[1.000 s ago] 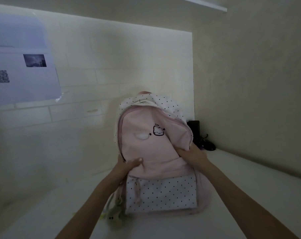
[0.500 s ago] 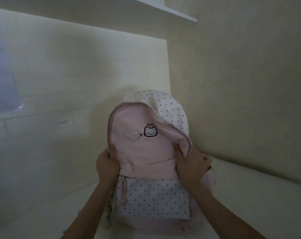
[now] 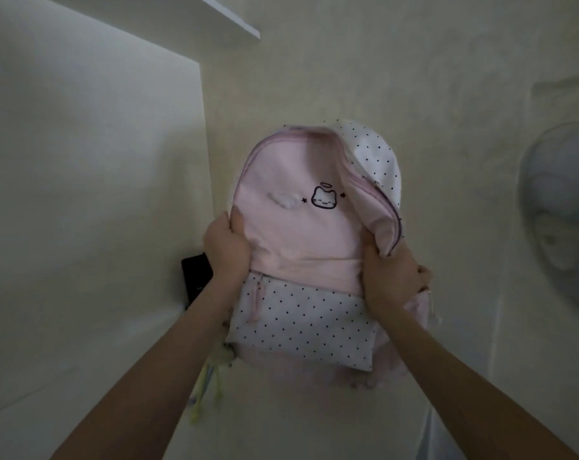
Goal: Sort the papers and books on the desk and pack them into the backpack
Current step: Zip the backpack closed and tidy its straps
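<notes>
Pink cotton-like fabric is bunching under both hands, which are holding the backpack (image 3: 301, 240) upright by its two sides, seemingly to keep the soft bag from slumping while it is handled. The left hand (image 3: 226, 247) is clamping the bag's left edge, thumb lying on the front panel; the right hand (image 3: 389, 277) is closing on the right edge just below the zip. Below the hands, the dotted front pocket (image 3: 301, 327) is hanging flat with its zip pull (image 3: 256, 300) dangling, and a pale yellow-green charm (image 3: 211, 376) is trailing off the bag's lower left corner. Above the right hand, the main zip is gaping along the right side, so the flap is sagging forward, probably left open for packing. No papers or books are showing. Behind the backpack's left side, a dark object (image 3: 195, 280) is standing against the wall; to its far right, a blurred pale round shape (image 3: 560, 234) is sitting at the frame's edge.
</notes>
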The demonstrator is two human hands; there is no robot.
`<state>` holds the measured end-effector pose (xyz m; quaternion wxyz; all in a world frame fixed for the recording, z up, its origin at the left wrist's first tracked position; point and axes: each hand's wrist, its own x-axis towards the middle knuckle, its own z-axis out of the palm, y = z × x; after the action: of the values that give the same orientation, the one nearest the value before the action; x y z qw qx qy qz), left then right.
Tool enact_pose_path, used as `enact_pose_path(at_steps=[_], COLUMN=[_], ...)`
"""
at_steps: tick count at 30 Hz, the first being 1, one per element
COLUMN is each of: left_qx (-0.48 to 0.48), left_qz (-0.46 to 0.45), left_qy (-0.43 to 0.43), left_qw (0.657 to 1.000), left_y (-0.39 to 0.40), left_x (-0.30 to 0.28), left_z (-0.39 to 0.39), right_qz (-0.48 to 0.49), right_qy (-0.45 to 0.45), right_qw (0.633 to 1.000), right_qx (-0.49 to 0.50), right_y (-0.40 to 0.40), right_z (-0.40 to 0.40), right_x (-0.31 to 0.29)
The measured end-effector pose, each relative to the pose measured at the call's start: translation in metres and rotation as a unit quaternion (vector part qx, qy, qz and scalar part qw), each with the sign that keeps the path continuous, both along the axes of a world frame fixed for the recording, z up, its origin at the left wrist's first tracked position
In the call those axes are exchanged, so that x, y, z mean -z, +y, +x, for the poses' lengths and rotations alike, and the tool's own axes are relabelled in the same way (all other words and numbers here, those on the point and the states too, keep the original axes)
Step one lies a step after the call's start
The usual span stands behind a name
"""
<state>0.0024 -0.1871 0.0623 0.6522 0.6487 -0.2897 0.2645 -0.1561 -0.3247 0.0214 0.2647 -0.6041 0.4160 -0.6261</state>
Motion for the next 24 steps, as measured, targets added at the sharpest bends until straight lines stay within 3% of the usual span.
enact_pose_path(at_steps=[3, 6, 8, 11, 13, 16, 18, 20, 24], left_qx=[0.075, 0.063, 0.023, -0.064, -0.084, -0.114, -0.122, -0.126, -0.158], left_qz=[0.018, 0.237, 0.309, 0.279, 0.255, 0.259, 0.285, 0.298, 0.326], left_qy=[0.022, 0.113, 0.12, -0.092, -0.164, -0.167, -0.149, -0.123, -0.147], left_qw=[0.997, 0.963, 0.943, 0.954, 0.949, 0.944, 0.939, 0.938, 0.921], left_y=[-0.056, -0.115, -0.139, -0.14, -0.137, -0.134, -0.134, -0.134, -0.12], left_x=[0.016, 0.053, 0.084, 0.121, 0.141, 0.155, 0.156, 0.159, 0.185], left_z=[0.006, 0.004, -0.014, -0.043, -0.045, -0.047, -0.053, -0.055, -0.067], right_qz=[0.007, 0.041, 0.061, 0.014, -0.067, -0.254, -0.38, -0.407, -0.371], right_qy=[0.025, 0.124, 0.157, 0.157, 0.134, 0.111, 0.241, 0.359, 0.385], right_qw=[0.999, 0.99, 0.985, 0.985, 0.985, 0.954, 0.891, 0.84, 0.844], right_qx=[0.033, 0.043, 0.044, 0.07, 0.088, 0.11, 0.06, -0.022, -0.039], right_y=[-0.048, -0.092, -0.107, -0.109, -0.1, -0.077, -0.068, -0.071, -0.083], right_z=[-0.009, -0.007, -0.003, 0.004, 0.006, 0.008, 0.013, 0.024, 0.042], right_x=[0.016, 0.051, 0.069, 0.074, 0.07, 0.063, 0.07, 0.088, 0.105])
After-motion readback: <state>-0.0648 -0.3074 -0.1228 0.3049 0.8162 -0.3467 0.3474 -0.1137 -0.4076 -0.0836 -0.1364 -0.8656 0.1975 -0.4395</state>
